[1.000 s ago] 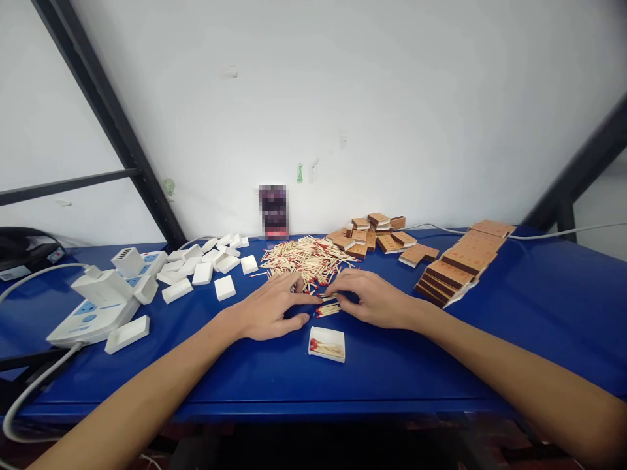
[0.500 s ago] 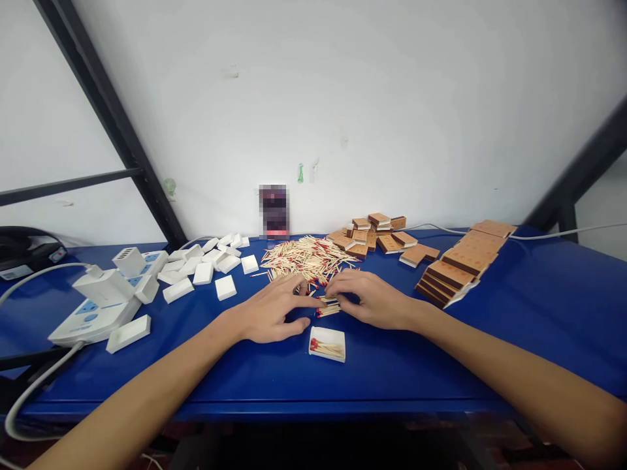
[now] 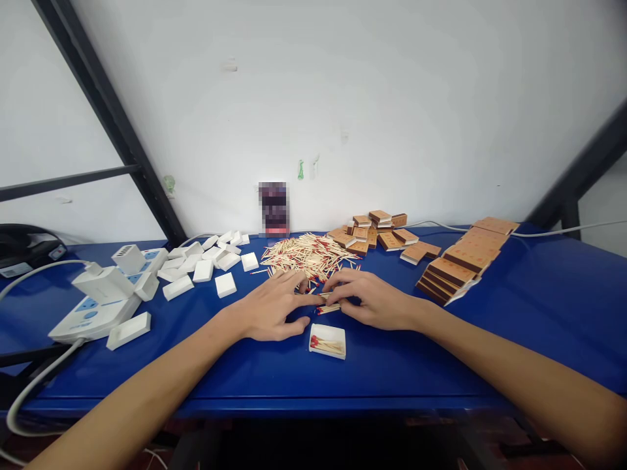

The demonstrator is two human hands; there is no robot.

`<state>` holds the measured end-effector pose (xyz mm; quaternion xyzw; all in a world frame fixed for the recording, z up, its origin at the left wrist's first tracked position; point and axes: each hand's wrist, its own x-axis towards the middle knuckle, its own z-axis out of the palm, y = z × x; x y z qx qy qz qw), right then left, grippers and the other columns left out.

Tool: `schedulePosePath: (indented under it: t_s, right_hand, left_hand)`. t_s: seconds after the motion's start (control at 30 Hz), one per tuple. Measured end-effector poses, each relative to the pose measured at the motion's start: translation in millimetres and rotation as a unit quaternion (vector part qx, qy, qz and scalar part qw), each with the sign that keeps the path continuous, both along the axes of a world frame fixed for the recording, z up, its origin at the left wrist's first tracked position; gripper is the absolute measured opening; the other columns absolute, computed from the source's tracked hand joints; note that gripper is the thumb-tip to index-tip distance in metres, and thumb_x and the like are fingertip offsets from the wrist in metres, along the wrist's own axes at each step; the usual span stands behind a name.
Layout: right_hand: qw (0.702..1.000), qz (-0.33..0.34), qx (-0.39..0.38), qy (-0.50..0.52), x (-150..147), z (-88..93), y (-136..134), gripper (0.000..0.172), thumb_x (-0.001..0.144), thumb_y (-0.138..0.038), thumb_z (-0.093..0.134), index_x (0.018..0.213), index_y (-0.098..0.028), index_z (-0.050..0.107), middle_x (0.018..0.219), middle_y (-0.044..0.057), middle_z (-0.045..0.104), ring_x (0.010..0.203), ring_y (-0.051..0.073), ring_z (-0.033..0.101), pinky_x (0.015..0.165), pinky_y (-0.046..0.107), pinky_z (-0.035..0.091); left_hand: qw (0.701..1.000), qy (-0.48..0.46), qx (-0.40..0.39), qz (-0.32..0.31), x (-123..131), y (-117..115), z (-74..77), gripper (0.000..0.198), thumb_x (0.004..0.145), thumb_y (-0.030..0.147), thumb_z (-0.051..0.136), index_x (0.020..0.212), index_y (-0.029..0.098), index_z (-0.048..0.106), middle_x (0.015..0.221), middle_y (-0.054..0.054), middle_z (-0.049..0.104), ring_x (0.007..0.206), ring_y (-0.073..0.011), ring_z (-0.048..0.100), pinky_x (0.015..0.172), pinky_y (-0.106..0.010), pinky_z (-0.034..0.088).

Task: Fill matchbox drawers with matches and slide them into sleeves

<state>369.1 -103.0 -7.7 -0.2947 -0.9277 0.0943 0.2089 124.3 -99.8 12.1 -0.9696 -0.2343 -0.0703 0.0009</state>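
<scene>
A small group of matches (image 3: 329, 309) lies on the blue table between my hands, red heads to the left. My left hand (image 3: 277, 305) rests palm down with fingers apart, its index fingertip touching the left end of this group. From the other side my right hand (image 3: 367, 299) bends over the same matches, fingertips on them and thumb at their right end; no match is lifted. Just nearer to me sits a white matchbox tray (image 3: 327, 342) with several matches in it. Behind my fingers spreads a large loose heap of matches (image 3: 311, 256).
Several white trays (image 3: 203, 270) lie on the left, beside a power strip (image 3: 98, 320) with plugs and cables. Brown matchbox sleeves (image 3: 389, 240) are piled at the back right, and a slanting stack of sleeves (image 3: 455, 261) stands farther right. A blurred dark panel (image 3: 274, 210) leans against the wall.
The fingers of my right hand have shifted slightly over the small group of matches. My left hand has hardly moved. The tray and heap stay as they were.
</scene>
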Motion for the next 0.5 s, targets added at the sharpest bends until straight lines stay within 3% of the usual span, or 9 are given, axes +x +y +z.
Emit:
schedulePosePath:
  t_s: [0.5]
  right_hand:
    - [1.0, 0.004, 0.008, -0.025, 0.5, 2.3, -0.3, 0.039, 0.084, -0.008, 0.049, 0.106, -0.028, 0.073, 0.113, 0.006, 0.064, 0.101, 0.02, 0.059, 0.088, 0.038, 0.047]
  left_hand:
    - [1.0, -0.023, 0.015, 0.013, -2.1, 3.4, -1.2, 0.035, 0.09, 0.03, 0.046, 0.122, 0.023, 0.06, 0.099, -0.006, 0.053, 0.09, -0.0206, 0.049, 0.084, -0.036, 0.038]
